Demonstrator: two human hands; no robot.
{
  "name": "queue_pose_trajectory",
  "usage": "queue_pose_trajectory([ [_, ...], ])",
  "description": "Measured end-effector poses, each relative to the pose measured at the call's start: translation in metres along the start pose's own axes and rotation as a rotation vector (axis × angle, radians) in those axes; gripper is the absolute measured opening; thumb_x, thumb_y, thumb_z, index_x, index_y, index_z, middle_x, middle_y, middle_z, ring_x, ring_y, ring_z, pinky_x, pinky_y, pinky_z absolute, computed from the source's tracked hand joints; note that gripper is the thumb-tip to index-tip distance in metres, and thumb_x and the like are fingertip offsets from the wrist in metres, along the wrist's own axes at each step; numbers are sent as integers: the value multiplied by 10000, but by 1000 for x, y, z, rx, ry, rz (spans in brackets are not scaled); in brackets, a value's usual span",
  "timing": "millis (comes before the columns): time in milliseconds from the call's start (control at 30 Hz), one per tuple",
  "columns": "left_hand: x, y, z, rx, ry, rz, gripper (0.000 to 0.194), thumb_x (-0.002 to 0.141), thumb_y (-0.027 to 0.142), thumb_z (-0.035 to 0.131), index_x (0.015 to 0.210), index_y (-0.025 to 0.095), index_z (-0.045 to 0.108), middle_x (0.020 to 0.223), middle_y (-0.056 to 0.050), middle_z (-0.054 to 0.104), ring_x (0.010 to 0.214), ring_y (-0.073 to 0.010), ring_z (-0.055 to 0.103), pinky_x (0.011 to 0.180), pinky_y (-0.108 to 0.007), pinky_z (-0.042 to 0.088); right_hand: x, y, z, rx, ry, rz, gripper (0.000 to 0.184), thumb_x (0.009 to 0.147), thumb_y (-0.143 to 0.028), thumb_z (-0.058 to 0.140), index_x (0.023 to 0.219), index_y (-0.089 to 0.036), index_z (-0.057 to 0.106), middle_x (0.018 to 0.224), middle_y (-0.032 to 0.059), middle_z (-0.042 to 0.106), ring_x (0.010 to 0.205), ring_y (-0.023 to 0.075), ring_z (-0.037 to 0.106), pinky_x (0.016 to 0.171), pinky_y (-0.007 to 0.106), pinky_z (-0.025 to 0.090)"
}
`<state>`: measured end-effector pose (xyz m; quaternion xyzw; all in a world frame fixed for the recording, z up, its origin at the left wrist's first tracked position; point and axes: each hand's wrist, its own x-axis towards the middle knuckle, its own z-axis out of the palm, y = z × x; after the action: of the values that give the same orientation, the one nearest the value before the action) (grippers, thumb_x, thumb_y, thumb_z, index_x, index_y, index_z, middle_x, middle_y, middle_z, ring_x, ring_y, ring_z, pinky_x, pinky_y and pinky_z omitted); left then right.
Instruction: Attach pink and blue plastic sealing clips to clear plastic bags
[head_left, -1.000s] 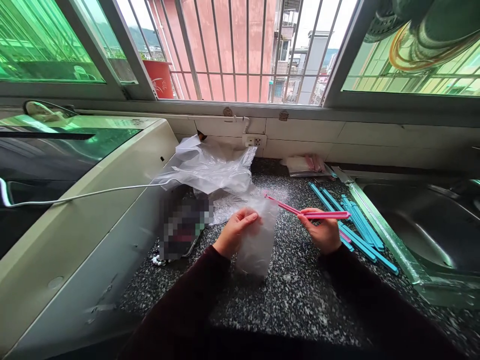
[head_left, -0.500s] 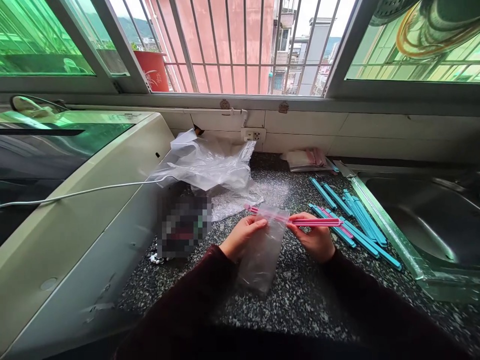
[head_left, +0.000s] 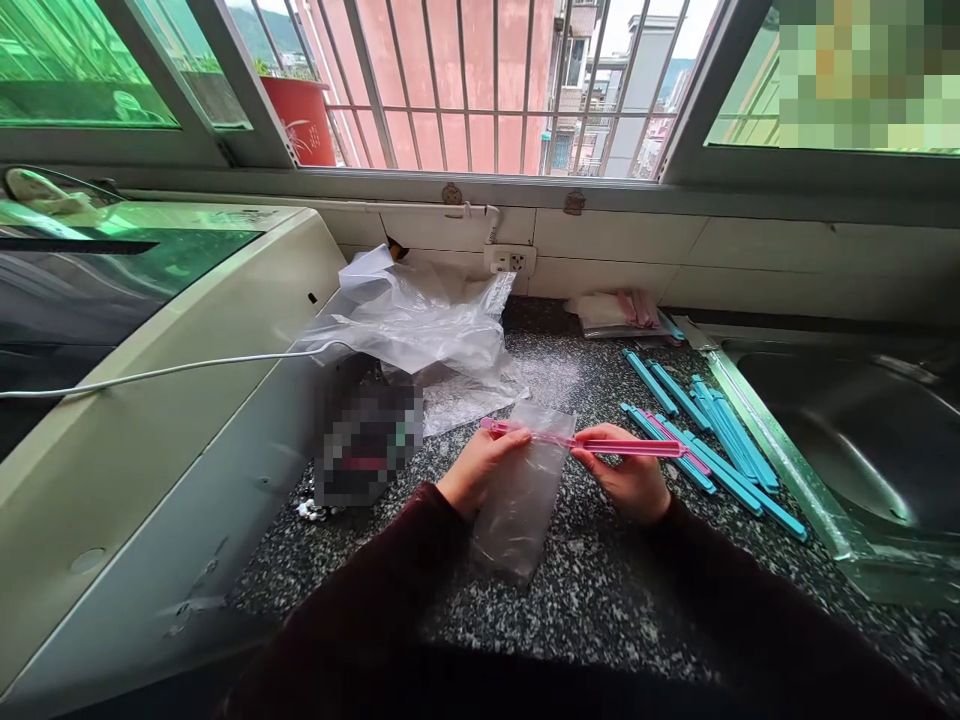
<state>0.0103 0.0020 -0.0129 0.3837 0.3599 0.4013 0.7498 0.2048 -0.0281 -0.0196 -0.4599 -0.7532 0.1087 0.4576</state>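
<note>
A pink bag-sealing clip (head_left: 634, 448), a long thin stick, runs across the top of a clear plastic bag (head_left: 517, 520). My left hand (head_left: 480, 468) is closed on the bag's upper left edge and the clip's left part, thumb on top. Toward the clip's right part, my right hand (head_left: 626, 478) pinches it near the bag's upper right corner, its fingers behind the stick. The bag hangs below, flat and see-through. Right of my hands lie several blue bag-sealing clips (head_left: 735, 435), with another pink clip (head_left: 694, 455) among them.
Crumpled clear plastic (head_left: 427, 320) lies at the back left, beside a pale appliance (head_left: 247, 330) with a white cable (head_left: 180, 368). Flat packets (head_left: 607, 312) rest by the wall. A metal sink (head_left: 847, 430) is at the right. One dark object on the counter is pixelated.
The view has tilted slightly. The pink clip's left end sits a little lower and farther left, and my left thumb has shifted slightly left. Both hands keep their grip.
</note>
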Motion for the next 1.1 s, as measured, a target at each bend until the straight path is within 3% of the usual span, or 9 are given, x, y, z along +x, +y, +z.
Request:
queue_pose_trajectory([
  [133, 1, 2, -1, -9, 52, 19, 305, 559, 344, 736, 564, 126, 524, 503, 49, 454, 460, -52, 376, 463, -203, 231, 0, -2, -1, 69, -19, 45, 153, 781, -299, 611, 889, -192, 602, 787, 50, 664, 702, 168, 634, 639, 302, 540],
  [433, -2, 7, 2, -52, 104, 21, 259, 539, 308, 735, 551, 131, 547, 482, 50, 473, 439, -54, 384, 451, -203, 228, 0, -6, -1, 190, 49, 100, 138, 797, -308, 591, 868, -193, 619, 810, 48, 664, 735, 162, 628, 675, 304, 548],
  [667, -4, 5, 5, -55, 116, 60, 237, 562, 292, 719, 554, 127, 549, 491, 48, 481, 447, -51, 395, 454, -194, 244, 3, -8, 0, 221, 146, -17, 73, 788, -229, 592, 840, -204, 638, 851, 66, 658, 846, 194, 611, 769, 380, 532],
  [967, -4, 3, 7, -87, 168, 82, 193, 593, 270, 697, 598, 134, 560, 514, 52, 503, 460, -56, 430, 463, -194, 285, -5, -8, 7, 301, 178, 179, 177, 791, -281, 598, 937, -186, 623, 938, 74, 659, 814, 179, 636, 727, 335, 558],
  [1100, -3, 1, 6, -104, 186, 81, 197, 598, 270, 688, 577, 135, 546, 512, 50, 504, 461, -58, 433, 464, -196, 286, -5, -8, 9, 318, 172, 166, 156, 788, -274, 603, 916, -187, 620, 903, 60, 653, 805, 171, 633, 727, 321, 559],
])
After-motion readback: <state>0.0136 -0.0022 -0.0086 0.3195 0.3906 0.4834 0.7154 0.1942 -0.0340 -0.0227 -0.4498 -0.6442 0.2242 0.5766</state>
